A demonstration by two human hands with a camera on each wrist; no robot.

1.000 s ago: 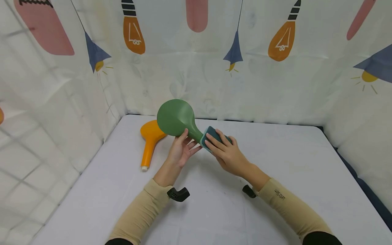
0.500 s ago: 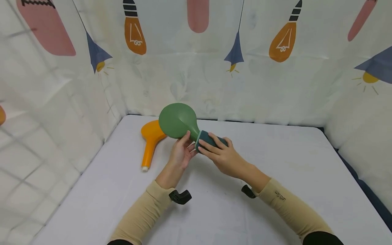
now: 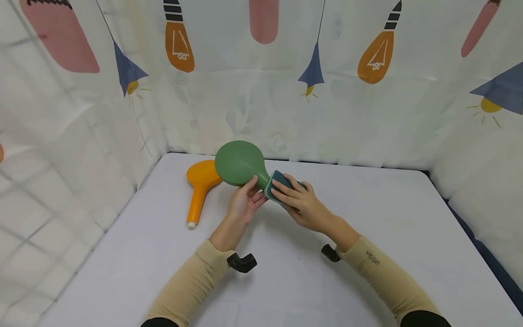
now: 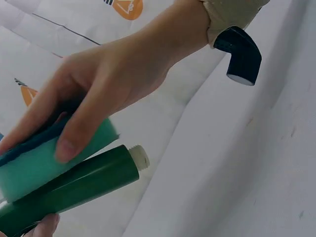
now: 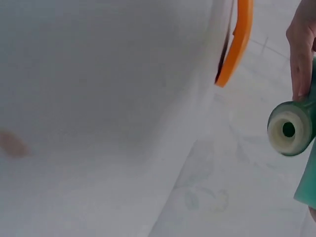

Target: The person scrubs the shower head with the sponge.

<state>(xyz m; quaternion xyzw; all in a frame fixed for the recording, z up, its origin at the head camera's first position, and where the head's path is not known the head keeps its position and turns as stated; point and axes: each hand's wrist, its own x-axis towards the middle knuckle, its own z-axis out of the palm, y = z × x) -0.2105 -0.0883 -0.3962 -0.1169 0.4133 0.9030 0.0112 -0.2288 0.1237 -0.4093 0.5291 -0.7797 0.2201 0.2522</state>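
A green hand shower head (image 3: 239,162) is held up over the table, its round head at the upper left and its handle sloping down to the right. My left hand (image 3: 242,204) grips the handle near the neck, thumb on the near side. My right hand (image 3: 306,206) holds a two-layer sponge (image 3: 279,180), dark teal on one side and light green on the other, against the handle. In the left wrist view the sponge (image 4: 49,165) lies along the green handle (image 4: 94,180), whose pale threaded end sticks out. The handle's hollow end (image 5: 289,129) faces the right wrist camera.
An orange hand shower head (image 3: 199,195) lies on the white-covered table (image 3: 367,213), left of my left hand, partly behind the green head. A printed cloth (image 3: 347,122) hangs behind the table, and white sheeting encloses both sides.
The green shower head has shifted slightly down and right with my left hand. My right hand has slid the sponge toward the head, then back up and right along the handle.
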